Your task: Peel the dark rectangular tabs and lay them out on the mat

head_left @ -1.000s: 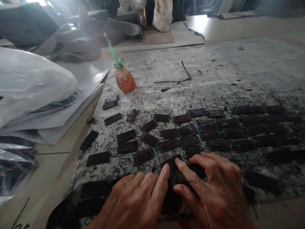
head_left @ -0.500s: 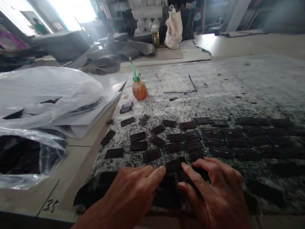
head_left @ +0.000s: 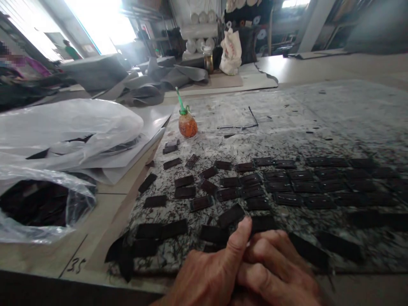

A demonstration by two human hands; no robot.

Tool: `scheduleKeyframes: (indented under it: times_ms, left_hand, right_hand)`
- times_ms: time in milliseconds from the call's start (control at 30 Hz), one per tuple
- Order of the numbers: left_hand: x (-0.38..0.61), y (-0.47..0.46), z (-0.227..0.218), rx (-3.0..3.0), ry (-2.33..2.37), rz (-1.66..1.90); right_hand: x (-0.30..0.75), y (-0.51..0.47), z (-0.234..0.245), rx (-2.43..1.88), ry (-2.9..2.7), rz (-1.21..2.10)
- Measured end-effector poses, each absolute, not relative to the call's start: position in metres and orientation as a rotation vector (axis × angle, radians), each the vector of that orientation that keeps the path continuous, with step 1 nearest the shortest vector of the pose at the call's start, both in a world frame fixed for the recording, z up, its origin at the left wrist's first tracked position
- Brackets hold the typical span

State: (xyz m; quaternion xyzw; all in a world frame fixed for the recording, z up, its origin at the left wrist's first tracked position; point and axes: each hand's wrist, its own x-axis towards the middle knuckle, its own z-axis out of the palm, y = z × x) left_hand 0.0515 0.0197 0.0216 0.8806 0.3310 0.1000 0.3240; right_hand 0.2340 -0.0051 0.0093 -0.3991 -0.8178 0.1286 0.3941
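Left hand (head_left: 212, 272) and right hand (head_left: 277, 270) meet, fingers (head_left: 264, 248) curled; contents, if any, are hidden. Black patch (head_left: 230, 215) lies beside the left thumb (head_left: 242, 231). Far-right patches (head_left: 288, 199) appear film-covered; near-left patches (head_left: 149, 230) appear uncovered, presumably outstanding.

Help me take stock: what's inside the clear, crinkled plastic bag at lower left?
Black material shows inside the bag; anything beneath the material's visible surface is covered.

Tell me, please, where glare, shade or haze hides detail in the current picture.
In the head view, glare burns out the bright opening at upper left and whitens a patch of the far table; in the same head view, the dark rectangular pieces by the front edge lie in dim light, their surface detail lost; there too, a hazy smear softens the upper-right corner.
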Motion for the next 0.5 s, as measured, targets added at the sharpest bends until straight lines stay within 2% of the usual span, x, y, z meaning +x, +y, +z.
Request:
scheduleKeyframes:
  times_ms: [233, 500]
  left_hand:
    - [0.049, 0.029, 0.014, 2.330, 0.840, 0.212]
    - [0.052, 0.036, 0.035, 2.144, 0.849, 0.316]
  right_hand:
    - [0.234, -0.007, 0.004, -1.065, -1.964, 0.356]
    - [0.254, -0.003, 0.017, -1.283, -1.895, 0.538]
